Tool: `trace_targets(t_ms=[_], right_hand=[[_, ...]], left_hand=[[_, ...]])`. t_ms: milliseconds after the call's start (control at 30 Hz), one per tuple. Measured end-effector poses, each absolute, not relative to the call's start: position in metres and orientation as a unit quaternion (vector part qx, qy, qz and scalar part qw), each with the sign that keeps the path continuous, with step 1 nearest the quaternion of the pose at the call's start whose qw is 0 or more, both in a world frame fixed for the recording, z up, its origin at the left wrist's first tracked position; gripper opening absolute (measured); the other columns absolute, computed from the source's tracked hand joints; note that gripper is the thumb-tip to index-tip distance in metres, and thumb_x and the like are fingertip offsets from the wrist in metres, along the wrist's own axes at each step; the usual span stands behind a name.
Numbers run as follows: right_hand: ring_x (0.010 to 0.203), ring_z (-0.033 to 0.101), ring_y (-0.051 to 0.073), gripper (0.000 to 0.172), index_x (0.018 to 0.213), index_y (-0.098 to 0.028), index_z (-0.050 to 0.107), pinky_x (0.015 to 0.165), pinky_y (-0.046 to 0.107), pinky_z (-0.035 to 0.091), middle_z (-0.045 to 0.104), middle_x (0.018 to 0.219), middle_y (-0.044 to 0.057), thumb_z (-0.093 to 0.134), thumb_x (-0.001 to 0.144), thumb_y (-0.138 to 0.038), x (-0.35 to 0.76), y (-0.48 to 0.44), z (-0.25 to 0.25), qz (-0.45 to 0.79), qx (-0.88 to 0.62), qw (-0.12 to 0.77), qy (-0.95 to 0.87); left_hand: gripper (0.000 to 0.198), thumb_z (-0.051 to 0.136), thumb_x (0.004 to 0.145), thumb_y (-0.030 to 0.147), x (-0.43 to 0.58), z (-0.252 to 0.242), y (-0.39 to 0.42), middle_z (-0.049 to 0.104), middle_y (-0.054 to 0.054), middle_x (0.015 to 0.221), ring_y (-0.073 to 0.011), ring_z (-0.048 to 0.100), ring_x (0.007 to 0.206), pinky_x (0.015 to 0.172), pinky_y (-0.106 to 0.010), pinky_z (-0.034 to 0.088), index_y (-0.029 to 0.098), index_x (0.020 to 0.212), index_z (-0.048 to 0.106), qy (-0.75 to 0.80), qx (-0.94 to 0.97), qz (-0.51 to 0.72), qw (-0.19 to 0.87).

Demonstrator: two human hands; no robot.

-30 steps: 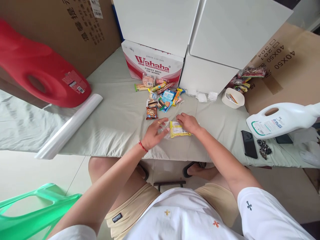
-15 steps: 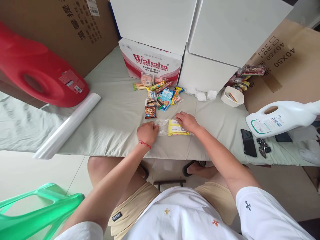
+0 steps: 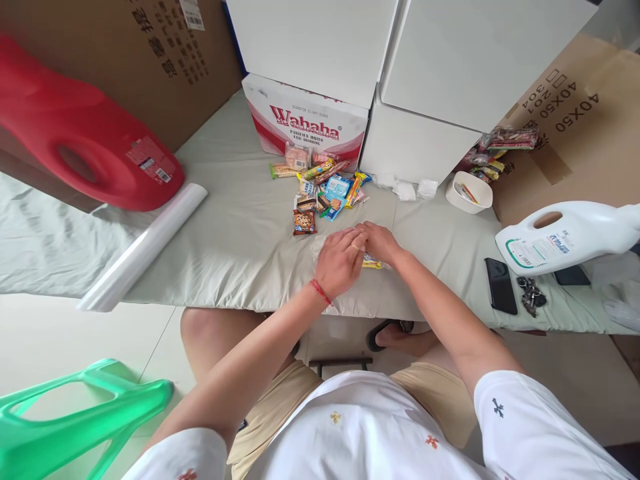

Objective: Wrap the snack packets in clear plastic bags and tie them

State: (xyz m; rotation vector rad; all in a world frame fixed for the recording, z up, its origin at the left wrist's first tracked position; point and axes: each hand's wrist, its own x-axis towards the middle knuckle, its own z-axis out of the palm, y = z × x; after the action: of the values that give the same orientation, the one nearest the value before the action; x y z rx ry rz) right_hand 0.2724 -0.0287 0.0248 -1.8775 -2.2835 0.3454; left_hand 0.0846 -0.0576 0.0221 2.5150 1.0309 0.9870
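Note:
A small yellow snack packet [image 3: 371, 262] lies near the table's front edge, mostly covered by my hands. Clear plastic film [image 3: 316, 247] shows to its left. My left hand [image 3: 341, 261], with a red cord at the wrist, reaches across the packet, its fingers bent together and their tips meeting my right hand. My right hand [image 3: 379, 241] is closed at the packet's far edge, thumb and fingers pinched. Both seem to grip the film, though the fingertips are partly hidden. Just beyond lies a brown cookie packet [image 3: 305, 222], at the front of a pile of wrapped snacks [image 3: 333, 190].
A Wahaha carton [image 3: 307, 123] and white boxes [image 3: 430, 60] stand behind the snacks. On the left are a red jug [image 3: 115, 157] and a film roll [image 3: 145, 247]. A white bowl [image 3: 469, 193], white bottle [image 3: 565, 237], phone [image 3: 501, 285] and keys [image 3: 531, 295] sit right. A green stool [image 3: 90, 420] stands lower left.
My left hand has moved right from the film's left end and now lies over the yellow packet, against my right hand. My right hand stays nearly in place.

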Motion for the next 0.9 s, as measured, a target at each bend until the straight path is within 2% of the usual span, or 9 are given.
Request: trace_targets(t_ms=[100, 233, 333, 433, 500, 567, 633, 767, 900], right_hand=[[0.08, 0.059, 0.018, 0.018, 0.096, -0.018, 0.071, 0.071, 0.026, 0.04, 0.068, 0.088, 0.004, 0.055, 0.095, -0.027, 0.286, -0.018, 0.023, 0.235, -0.608, 0.157, -0.742], [0.061, 0.048, 0.013, 0.025, 0.085, -0.017, 0.067, 0.06, 0.025, 0.037, 0.059, 0.068, -0.003, 0.068, 0.084, -0.043, 0.317, -0.01, 0.029, 0.375, -0.635, 0.275, -0.617], [0.058, 0.046, 0.012, 0.045, 0.094, -0.016, 0.067, 0.055, 0.025, 0.035, 0.064, 0.075, 0.001, 0.064, 0.085, -0.061, 0.339, -0.021, 0.041, 0.413, -0.655, 0.315, -0.548], [0.064, 0.05, 0.013, 0.058, 0.11, -0.017, 0.069, 0.059, 0.025, 0.037, 0.069, 0.081, 0.003, 0.068, 0.081, -0.067, 0.356, -0.041, 0.047, 0.478, -0.628, 0.28, -0.546], [0.066, 0.051, 0.013, 0.055, 0.105, -0.018, 0.072, 0.062, 0.025, 0.038, 0.066, 0.074, -0.001, 0.081, 0.07, -0.059, 0.367, -0.054, 0.045, 0.475, -0.623, 0.233, -0.577], [0.066, 0.052, 0.014, 0.042, 0.089, -0.018, 0.073, 0.063, 0.025, 0.038, 0.061, 0.069, -0.002, 0.084, 0.065, -0.05, 0.379, -0.063, 0.038, 0.41, -0.671, 0.231, -0.573], [0.068, 0.053, 0.015, 0.031, 0.08, -0.018, 0.07, 0.066, 0.027, 0.04, 0.062, 0.072, 0.0, 0.076, 0.074, -0.049, 0.39, -0.068, 0.03, 0.32, -0.736, 0.269, -0.533], [0.082, 0.06, 0.019, 0.034, 0.087, -0.02, 0.07, 0.078, 0.031, 0.045, 0.068, 0.086, 0.007, 0.059, 0.089, -0.051, 0.392, -0.069, 0.02, 0.255, -0.77, 0.3, -0.502], [0.084, 0.06, 0.02, 0.03, 0.079, -0.02, 0.071, 0.083, 0.032, 0.047, 0.065, 0.08, 0.003, 0.079, 0.073, -0.048, 0.373, -0.066, 0.02, 0.293, -0.737, 0.225, -0.566]], left_hand=[[0.053, 0.03, 0.105, 0.032, 0.107, 0.001, -0.051, 0.053, -0.017, 0.156, -0.0276, 0.05, 0.143, 0.117, -0.049, 0.04, 0.013, 0.151, 0.048, 0.435, 0.846, 0.253, 0.176], [0.055, 0.028, 0.106, 0.033, 0.112, -0.019, -0.046, 0.042, -0.011, 0.165, -0.0251, 0.04, 0.152, 0.124, -0.049, 0.032, 0.017, 0.156, 0.043, 0.448, 0.852, 0.201, 0.179], [0.055, 0.027, 0.107, 0.033, 0.109, -0.018, -0.048, 0.043, -0.009, 0.165, -0.0243, 0.041, 0.151, 0.124, -0.047, 0.032, 0.018, 0.156, 0.044, 0.453, 0.852, 0.197, 0.173], [0.055, 0.027, 0.107, 0.033, 0.109, -0.016, -0.05, 0.044, -0.01, 0.164, -0.0242, 0.042, 0.151, 0.124, -0.046, 0.032, 0.017, 0.156, 0.044, 0.452, 0.854, 0.194, 0.169], [0.055, 0.027, 0.107, 0.033, 0.11, -0.016, -0.049, 0.045, -0.01, 0.163, -0.0242, 0.042, 0.15, 0.124, -0.046, 0.032, 0.017, 0.157, 0.044, 0.454, 0.854, 0.196, 0.163], [0.055, 0.027, 0.107, 0.033, 0.111, -0.018, -0.049, 0.045, -0.011, 0.163, -0.0246, 0.043, 0.149, 0.124, -0.047, 0.032, 0.017, 0.157, 0.044, 0.459, 0.852, 0.199, 0.158], [0.055, 0.027, 0.107, 0.034, 0.111, -0.02, -0.048, 0.045, -0.012, 0.163, -0.0253, 0.045, 0.148, 0.124, -0.047, 0.032, 0.016, 0.157, 0.044, 0.46, 0.85, 0.202, 0.158], [0.056, 0.027, 0.107, 0.033, 0.111, -0.022, -0.048, 0.047, -0.014, 0.161, -0.0274, 0.048, 0.146, 0.123, -0.048, 0.033, 0.013, 0.156, 0.044, 0.454, 0.852, 0.207, 0.157], [0.056, 0.027, 0.106, 0.034, 0.11, -0.022, -0.049, 0.05, -0.014, 0.159, -0.0279, 0.05, 0.143, 0.122, -0.047, 0.033, 0.014, 0.155, 0.045, 0.458, 0.85, 0.212, 0.152]])
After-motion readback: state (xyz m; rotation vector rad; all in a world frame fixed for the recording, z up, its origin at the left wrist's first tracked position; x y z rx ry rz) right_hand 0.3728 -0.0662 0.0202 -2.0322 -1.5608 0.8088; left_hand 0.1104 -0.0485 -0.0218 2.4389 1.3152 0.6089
